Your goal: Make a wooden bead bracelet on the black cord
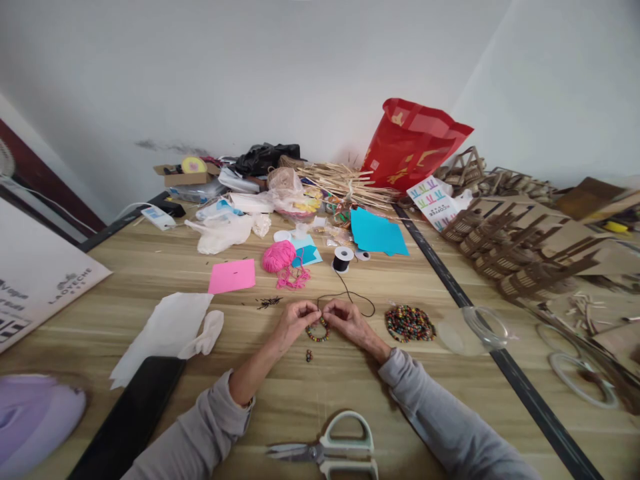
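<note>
Bracelet [318, 331] at frame centre looks mostly strung; we've got left hand [296, 320] and right hand [349, 319] both pinching its black cord [350, 295], loose beads [410, 323] piled to the right, knot not yet tied

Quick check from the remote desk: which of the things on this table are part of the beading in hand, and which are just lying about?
In use: left hand and right hand pinching the bead loop; black cord; cord spool; bead pile.

Lying about: scissors, pink yarn, pink paper, blue paper, red bag.
</note>
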`<state>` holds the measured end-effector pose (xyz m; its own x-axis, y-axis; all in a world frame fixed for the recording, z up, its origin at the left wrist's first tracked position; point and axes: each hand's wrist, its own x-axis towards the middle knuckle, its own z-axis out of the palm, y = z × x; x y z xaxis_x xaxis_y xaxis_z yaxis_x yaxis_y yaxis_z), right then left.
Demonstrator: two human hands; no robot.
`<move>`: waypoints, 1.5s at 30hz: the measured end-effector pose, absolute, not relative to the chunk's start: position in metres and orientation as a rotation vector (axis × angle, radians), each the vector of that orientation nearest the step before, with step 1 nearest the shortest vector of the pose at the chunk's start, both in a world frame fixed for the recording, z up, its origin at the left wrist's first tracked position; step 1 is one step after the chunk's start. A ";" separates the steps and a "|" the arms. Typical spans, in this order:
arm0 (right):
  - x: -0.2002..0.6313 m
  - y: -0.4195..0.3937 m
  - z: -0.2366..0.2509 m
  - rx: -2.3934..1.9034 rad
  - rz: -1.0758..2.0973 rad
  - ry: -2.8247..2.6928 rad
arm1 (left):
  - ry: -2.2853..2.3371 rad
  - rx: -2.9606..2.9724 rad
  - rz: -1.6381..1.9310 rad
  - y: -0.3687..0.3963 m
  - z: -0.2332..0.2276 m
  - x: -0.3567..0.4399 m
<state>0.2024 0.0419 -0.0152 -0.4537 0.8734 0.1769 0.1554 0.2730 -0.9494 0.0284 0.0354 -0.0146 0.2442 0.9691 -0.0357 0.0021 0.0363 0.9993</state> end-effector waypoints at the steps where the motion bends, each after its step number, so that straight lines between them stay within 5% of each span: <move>1: 0.202 0.042 -0.014 -0.934 1.227 -1.805 | 1.042 1.286 1.005 0.035 -0.015 0.028; 45: 0.198 0.041 -0.026 -0.960 1.238 -1.754 | 1.060 1.293 1.003 0.036 -0.012 0.029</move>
<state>0.1984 0.0409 -0.0262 -0.4199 0.8928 0.1633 0.1448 0.2435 -0.9590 0.0287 0.0357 -0.0118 0.2324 0.9719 -0.0380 0.0161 0.0352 0.9993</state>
